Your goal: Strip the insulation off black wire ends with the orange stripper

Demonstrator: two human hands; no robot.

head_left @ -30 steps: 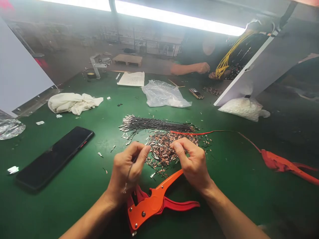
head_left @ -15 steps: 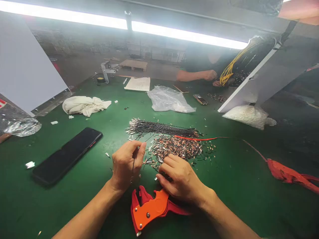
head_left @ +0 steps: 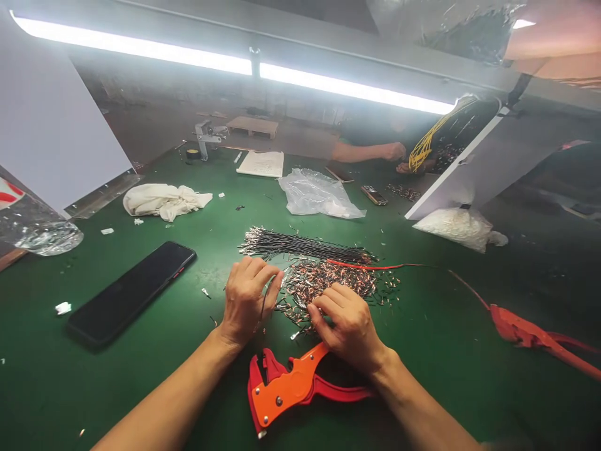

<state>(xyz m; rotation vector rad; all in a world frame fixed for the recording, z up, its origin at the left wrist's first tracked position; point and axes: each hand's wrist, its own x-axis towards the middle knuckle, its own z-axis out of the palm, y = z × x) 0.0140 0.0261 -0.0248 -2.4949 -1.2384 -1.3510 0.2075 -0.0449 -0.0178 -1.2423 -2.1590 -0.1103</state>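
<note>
My left hand (head_left: 248, 297) is closed at the left edge of the scrap pile, with a thin black wire (head_left: 261, 311) showing along its thumb. My right hand (head_left: 345, 319) has curled fingers against the near side of the pile; what they pinch, if anything, is hidden. Below it lies an orange and red wire stripper (head_left: 286, 391), jaws to the left, its upper handle end close to my right wrist. The pile of short wire scraps (head_left: 328, 279) has copper ends and metal terminals. Behind it rests a bundle of black wires (head_left: 310, 244) with terminals at the left.
A black phone (head_left: 134, 291) lies left. A red wire (head_left: 370, 266) crosses the pile; a second red tool (head_left: 530, 332) is at right. Farther back are a white cloth (head_left: 164, 199), a plastic bag (head_left: 319, 193), a notebook (head_left: 261, 163) and a co-worker's arm (head_left: 366, 151).
My left hand has moved slightly up and right toward the bundle, turning its back more to me. My right hand has shifted a little right, uncovering more of the stripper's handles. The view has tilted slightly.
</note>
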